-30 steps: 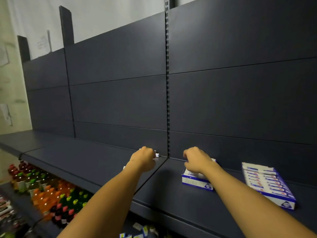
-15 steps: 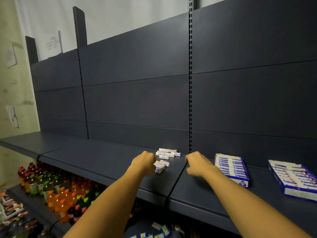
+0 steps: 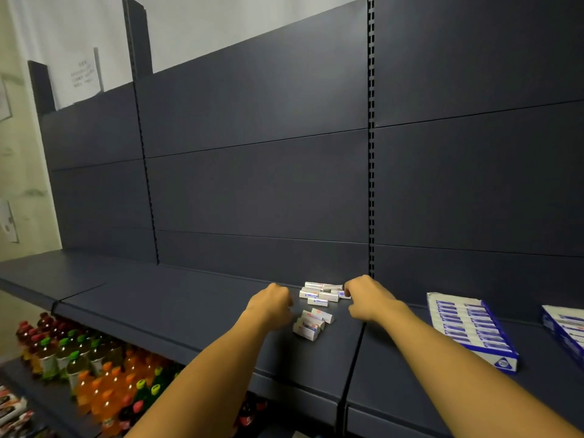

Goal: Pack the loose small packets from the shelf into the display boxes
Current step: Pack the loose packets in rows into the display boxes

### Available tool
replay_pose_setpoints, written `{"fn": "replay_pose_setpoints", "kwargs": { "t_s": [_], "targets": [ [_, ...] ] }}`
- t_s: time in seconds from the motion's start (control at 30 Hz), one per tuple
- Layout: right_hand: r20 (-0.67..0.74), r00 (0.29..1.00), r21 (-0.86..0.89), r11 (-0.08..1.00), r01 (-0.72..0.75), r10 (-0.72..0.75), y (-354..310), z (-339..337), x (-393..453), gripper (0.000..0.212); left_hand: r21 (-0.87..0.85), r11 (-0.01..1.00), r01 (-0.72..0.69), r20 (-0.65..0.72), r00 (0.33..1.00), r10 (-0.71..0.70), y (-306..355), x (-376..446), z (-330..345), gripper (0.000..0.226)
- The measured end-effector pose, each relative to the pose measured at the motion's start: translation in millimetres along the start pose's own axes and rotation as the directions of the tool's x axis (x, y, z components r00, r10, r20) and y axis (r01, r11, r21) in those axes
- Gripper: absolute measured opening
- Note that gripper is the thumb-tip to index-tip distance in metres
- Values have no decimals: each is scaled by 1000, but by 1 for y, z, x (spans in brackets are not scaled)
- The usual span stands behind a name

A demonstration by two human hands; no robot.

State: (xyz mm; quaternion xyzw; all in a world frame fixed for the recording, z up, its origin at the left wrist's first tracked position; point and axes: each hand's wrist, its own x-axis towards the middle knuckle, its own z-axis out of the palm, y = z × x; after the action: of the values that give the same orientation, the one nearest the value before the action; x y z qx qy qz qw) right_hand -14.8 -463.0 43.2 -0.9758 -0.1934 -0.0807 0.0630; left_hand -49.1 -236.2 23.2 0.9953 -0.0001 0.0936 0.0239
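We judge this to be the gathering step: both hands have reached the loose small packets on the dark shelf (image 3: pixel 189 311) and nothing from this pile has gone into a box yet. The packets lie in two clusters at the centre of the frame, a rear pile (image 3: pixel 320 293) close to the back panel and a front pile (image 3: pixel 311 324) just below it. The right hand (image 3: pixel 368 298) sits just right of the rear pile, its curled fingers meeting the rightmost packet; it looks like a pinch, but the fingertips are turned away from us, so we cannot tell whether that grip has closed on anything. The left hand (image 3: pixel 273 303) is curled just left of both piles, and we cannot tell whether its grip holds a packet or is merely closed.

The next move, as we read it, calls for scooping a few packets together and carrying them right to the blue display box (image 3: pixel 471 330), well apart at the right of the frame, which already shows rows of packets. A second display box (image 3: pixel 564 327) is cut off by the right edge. Packet print is too small to read. Bottled drinks (image 3: pixel 91 368) fill the lower left, partly cropped.
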Motion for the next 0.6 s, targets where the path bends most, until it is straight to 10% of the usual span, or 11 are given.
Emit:
{"fn": "replay_pose_setpoints", "kwargs": {
  "t_s": [0.6],
  "targets": [
    [21,1000,-130,992,-4,7,21,0,97,29,-4,967,-253,-22,967,253,-10,128,35,40]
  ]
}}
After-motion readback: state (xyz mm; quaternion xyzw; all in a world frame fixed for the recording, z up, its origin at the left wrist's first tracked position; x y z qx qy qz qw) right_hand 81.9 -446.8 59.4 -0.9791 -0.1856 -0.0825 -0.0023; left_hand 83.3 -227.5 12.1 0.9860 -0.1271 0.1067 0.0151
